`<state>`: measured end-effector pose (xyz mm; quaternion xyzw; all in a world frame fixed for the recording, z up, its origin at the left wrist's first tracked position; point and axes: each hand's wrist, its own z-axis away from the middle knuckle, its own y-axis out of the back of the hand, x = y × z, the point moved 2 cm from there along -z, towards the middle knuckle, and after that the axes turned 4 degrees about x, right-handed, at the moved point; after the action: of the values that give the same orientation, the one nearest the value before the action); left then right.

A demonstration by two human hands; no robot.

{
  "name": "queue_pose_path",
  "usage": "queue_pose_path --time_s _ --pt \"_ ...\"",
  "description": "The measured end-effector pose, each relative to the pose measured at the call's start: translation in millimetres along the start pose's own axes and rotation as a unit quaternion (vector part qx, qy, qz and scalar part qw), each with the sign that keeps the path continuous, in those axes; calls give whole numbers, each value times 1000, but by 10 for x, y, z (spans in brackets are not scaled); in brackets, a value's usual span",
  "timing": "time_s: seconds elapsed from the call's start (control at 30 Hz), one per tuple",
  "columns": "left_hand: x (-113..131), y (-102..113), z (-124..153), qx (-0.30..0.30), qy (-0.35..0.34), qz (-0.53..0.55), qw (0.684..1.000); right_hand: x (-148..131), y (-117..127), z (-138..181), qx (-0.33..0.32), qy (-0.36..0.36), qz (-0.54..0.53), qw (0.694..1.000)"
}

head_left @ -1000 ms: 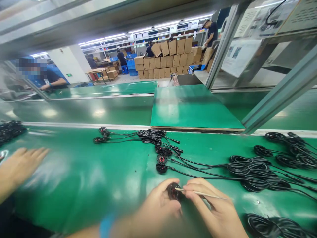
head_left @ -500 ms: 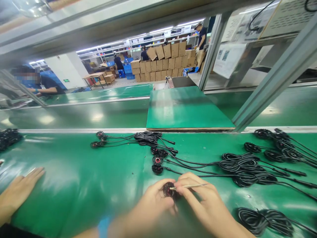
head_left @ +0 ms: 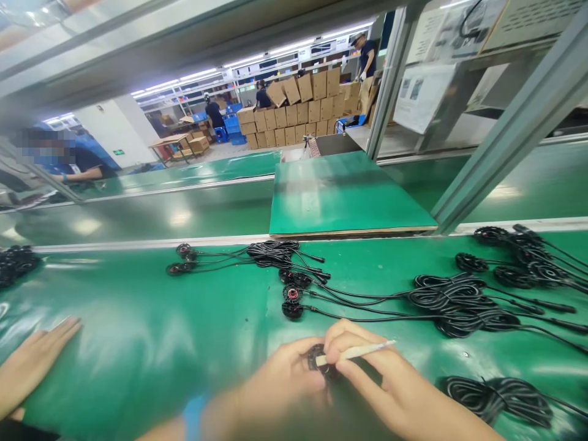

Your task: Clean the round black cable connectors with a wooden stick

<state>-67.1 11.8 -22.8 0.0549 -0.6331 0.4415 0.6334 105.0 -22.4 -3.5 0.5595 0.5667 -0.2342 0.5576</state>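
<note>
Pinching a small round black part between thumb and fingertips, the left hand holds it low over the near edge of the green belt, while the right hand grips a thin pale stick like a pen. The stick's long axis runs nearly level, its tip pointing left onto the part and its tail angling slightly up to the right. The part looks like a ribbed disc with a hint of red inside (blur hides more).

Just beyond lie three like discs on thin black leads, and to the right, coiled black cable bundles, matte and rubbery. A further coil sits near the right wrist. Another person's hand rests flat on the belt at far left.

The belt is glossy and smooth. A flat green board with a pale wooden edge lies behind it, beside a slanted metal post. Stacked cardboard boxes fill the brightly lit hall beyond.
</note>
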Motion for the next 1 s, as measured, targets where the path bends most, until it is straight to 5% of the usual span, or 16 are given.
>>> queue_pose_path --time_s 0.33,0.5,0.57,0.8,1.0 --pt "-102 15 1 37 10 -1 999 108 -94 -15 89 -23 34 995" --pt "-121 73 25 74 11 -54 996 85 162 23 257 -33 23 966" --pt "-83 80 65 82 5 -118 990 153 224 51 262 -67 89 959" --pt "94 83 202 140 -125 -479 857 359 -124 83 10 -27 319 947" --pt "224 410 56 369 -168 -511 758 422 40 54 125 38 453 882"
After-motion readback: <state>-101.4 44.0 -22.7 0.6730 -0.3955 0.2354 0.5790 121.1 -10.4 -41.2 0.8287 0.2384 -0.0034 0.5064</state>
